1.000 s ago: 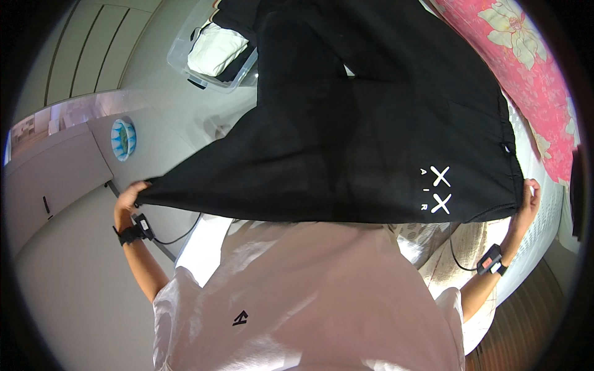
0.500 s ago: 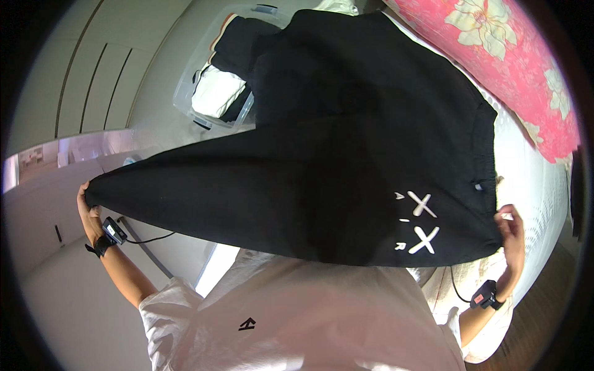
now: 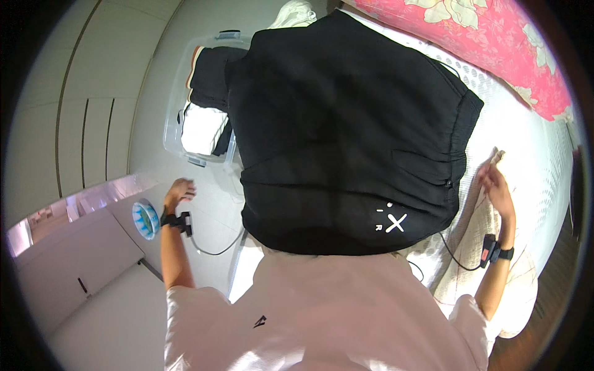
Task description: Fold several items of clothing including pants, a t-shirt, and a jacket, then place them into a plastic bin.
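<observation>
A black garment [image 3: 346, 130] with a small white cross mark lies spread out on the white bed [image 3: 532, 161], its near edge hanging toward my chest. Neither hand is on it. My left hand [image 3: 179, 190] hangs empty in the air to the left of the garment, above the floor, fingers loosely apart, with a black wrist band behind it. My right hand [image 3: 495, 185] is flat and empty at the garment's right edge, fingertips touching a beige patterned cloth [image 3: 489, 247] that lies on the bed.
A clear plastic bin [image 3: 179, 133] with folded white and dark clothes stands on the floor at the bed's far left. A pink floral blanket [image 3: 495, 37] lies along the far side. A round blue and white object [image 3: 146, 219] and a white cabinet [image 3: 80, 260] are at my left.
Both hands held the black garment stretched out in the air; now it lies on the bed, both hands have let go, and the left hand has drawn away.
</observation>
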Tool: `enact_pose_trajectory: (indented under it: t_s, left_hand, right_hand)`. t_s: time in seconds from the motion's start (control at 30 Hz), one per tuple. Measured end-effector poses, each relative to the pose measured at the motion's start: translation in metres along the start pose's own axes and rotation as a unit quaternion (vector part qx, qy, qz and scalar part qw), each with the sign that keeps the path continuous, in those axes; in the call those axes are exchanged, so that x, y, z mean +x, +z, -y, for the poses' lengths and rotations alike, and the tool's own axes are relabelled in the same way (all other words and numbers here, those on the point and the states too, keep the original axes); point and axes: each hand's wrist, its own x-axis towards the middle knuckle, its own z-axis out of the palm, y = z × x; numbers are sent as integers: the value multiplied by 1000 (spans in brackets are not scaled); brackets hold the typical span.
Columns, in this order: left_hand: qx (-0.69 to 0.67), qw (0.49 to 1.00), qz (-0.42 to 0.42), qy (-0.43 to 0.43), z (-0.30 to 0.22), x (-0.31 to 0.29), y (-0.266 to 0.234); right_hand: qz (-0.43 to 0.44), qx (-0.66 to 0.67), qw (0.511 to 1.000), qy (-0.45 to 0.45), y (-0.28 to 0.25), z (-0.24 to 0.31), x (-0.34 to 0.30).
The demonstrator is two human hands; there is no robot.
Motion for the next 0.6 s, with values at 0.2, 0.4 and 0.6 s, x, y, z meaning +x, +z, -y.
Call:
enact_pose_trajectory:
  t_s: [0.2,0.4,0.6]
  left_hand:
    - [-101,992,45,68,-164,76,101]
    - [-94,973,-26,210,-270,100,137]
    - [-107,986,6,124,-317,71,177]
  right_hand:
    - [-177,-94,962,-185,33,93,50]
    - [-159,23,973,-166,17,92,79]
    - [-134,-2,990,-40,51,151,42]
